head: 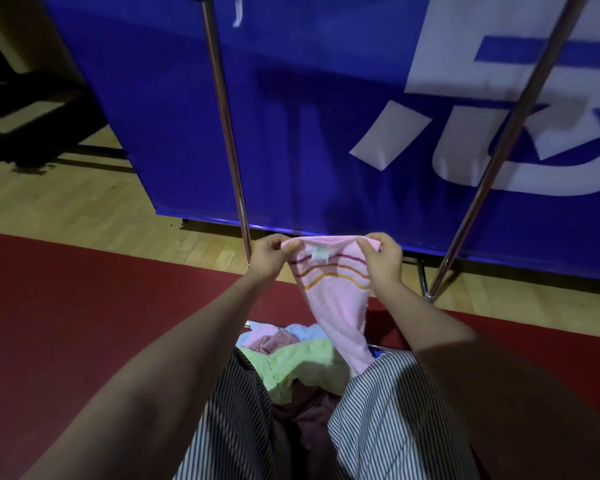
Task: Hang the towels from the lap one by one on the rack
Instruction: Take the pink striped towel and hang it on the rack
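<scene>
The lap serves as the only holder here: between the legs of the striped trousers (388, 427), at 6 o'clock in the view, lies a loose heap of towels (284, 344), with a pale green towel (302, 365) on top, a light blue one and a dusty pink one behind it toward 12 o'clock, and darker cloth sunk in the gap below. The pink towel (333, 296) is lifted clear of the heap in front of the person, just below the middle of the view. The left hand (269, 258) pinches its upper corner at 9 o'clock and the right hand (381, 259) pinches the corner at 3 o'clock, fingers curled over the hem. The top edge is stretched level from 9 to 3; the long axis hangs from 12 down toward 5 o'clock, and the lower end trails onto the right thigh beside the heap. Three wavy stripes, dark red, orange and yellow, cross it near the top. A small white tag (320, 255) sits at the middle of the upper hem, its print too small to read. The rack (222, 116) shows as two bare metal poles, one rising toward 12 o'clock, the other (499, 150) slanting toward 2 o'clock. Behind them stands a blue banner (309, 116) with large white characters at 2 o'clock, cut off by the frame and not legible.
</scene>
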Tool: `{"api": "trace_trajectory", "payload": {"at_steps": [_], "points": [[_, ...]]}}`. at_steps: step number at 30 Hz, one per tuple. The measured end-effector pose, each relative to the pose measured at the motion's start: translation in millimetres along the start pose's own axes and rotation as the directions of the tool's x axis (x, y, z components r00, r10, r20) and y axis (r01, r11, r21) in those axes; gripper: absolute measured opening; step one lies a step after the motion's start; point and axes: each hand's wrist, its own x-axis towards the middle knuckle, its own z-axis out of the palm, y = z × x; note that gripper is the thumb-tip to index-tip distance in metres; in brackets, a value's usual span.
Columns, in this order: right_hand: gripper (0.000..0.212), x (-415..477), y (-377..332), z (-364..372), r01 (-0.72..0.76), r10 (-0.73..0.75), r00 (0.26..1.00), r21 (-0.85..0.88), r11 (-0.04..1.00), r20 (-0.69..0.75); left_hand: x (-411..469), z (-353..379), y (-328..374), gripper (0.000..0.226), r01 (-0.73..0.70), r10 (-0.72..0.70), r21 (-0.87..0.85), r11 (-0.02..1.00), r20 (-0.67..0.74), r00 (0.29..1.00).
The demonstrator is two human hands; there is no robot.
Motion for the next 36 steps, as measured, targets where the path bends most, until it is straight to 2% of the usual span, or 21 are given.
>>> {"api": "trace_trajectory", "payload": {"at_steps": [3, 6, 8, 11, 13, 16, 18, 20, 22, 24, 25, 27, 29, 33, 36], "points": [[0.013, 1.1, -20.7, -10.0, 0.004, 0.002, 0.997, 0.091, 0.996, -0.072, -12.8, 4.3, 35.1, 0.021, -0.041, 0.039, 0.049, 0.998, 0.040, 0.998], [0.017, 1.6, -41.4, -24.8, 0.013, -0.012, 0.997, 0.014, 1.000, -0.081, -18.7, 1.5, 60.2, 0.023, -0.155, 0.137, 0.198, 0.968, 0.103, 0.985], [0.019, 2.8, -60.1, -33.7, 0.031, -0.032, 0.996, -0.007, 0.999, -0.082, -15.6, -1.6, 77.3, 0.018, -0.222, 0.204, 0.273, 0.936, 0.093, 0.975], [0.021, 2.4, -98.6, -49.4, 0.124, -0.123, 0.985, 0.001, 0.992, -0.121, -14.7, -2.7, 121.0, 0.015, -0.303, 0.309, 0.282, 0.910, 0.022, 0.951], [0.021, 5.2, -124.5, -58.4, 0.184, -0.178, 0.972, 0.023, 0.983, -0.154, -17.0, -2.4, 156.0, 0.015, -0.389, 0.415, 0.279, 0.878, -0.038, 0.909], [0.020, 7.1, -164.2, -68.7, 0.294, -0.275, 0.941, 0.070, 0.953, -0.197, -24.7, -1.1, 200.8, 0.014, -0.515, 0.575, 0.295, 0.805, -0.174, 0.800], [0.019, 6.3, -181.9, -75.9, 0.342, -0.318, 0.921, 0.081, 0.936, -0.225, -26.9, -0.4, 215.1, 0.014, -0.550, 0.623, 0.355, 0.756, -0.135, 0.770], [0.019, 6.6, -183.9, -81.8, 0.340, -0.341, 0.926, -0.039, 0.940, -0.161, -25.1, -3.2, 216.3, 0.015, -0.530, 0.607, 0.435, 0.728, -0.050, 0.793], [0.017, 4.6, -180.3, -86.6, 0.365, -0.371, 0.925, -0.085, 0.927, -0.078, -26.1, -9.5, 220.7, 0.015, -0.542, 0.632, 0.423, 0.727, -0.102, 0.768], [0.015, 2.8, -185.2, -90.7, 0.408, -0.412, 0.902, -0.054, 0.911, -0.130, -29.9, -13.7, 232.2, 0.015, -0.592, 0.687, 0.409, 0.695, -0.131, 0.715], [0.014, 3.4, -188.6, -92.4, 0.421, -0.424, 0.891, -0.052, 0.906, -0.161, -30.6, -14.9, 238.3, 0.015, -0.601, 0.697, 0.435, 0.671, -0.094, 0.711], [0.014, 5.8, -191.9, -94.9, 0.416, -0.423, 0.898, -0.084, 0.906, -0.117, -27.3, -18.7, 243.8, 0.016, -0.565, 0.664, 0.534, 0.629, 0.009, 0.748], [0.013, 8.3, -189.9, -94.2, 0.388, -0.392, 0.920, -0.124, 0.913, -0.014, -22.3, -25.0, 244.6, 0.017, -0.511, 0.617, 0.594, 0.622, 0.031, 0.786], [0.008, 6.6, -194.7, -82.0, 0.277, -0.279, 0.960, -0.184, 0.943, 0.016, -18.7, -23.3, 244.2, 0.019, -0.382, 0.531, 0.610, 0.694, -0.076, 0.844], [0.020, -2.7, -199.5, -61.5, 0.145, -0.144, 0.989, -0.129, 0.981, 0.017, -25.0, -9.5, 232.5, 0.022, -0.233, 0.412, 0.573, 0.786, -0.205, 0.888]]}}
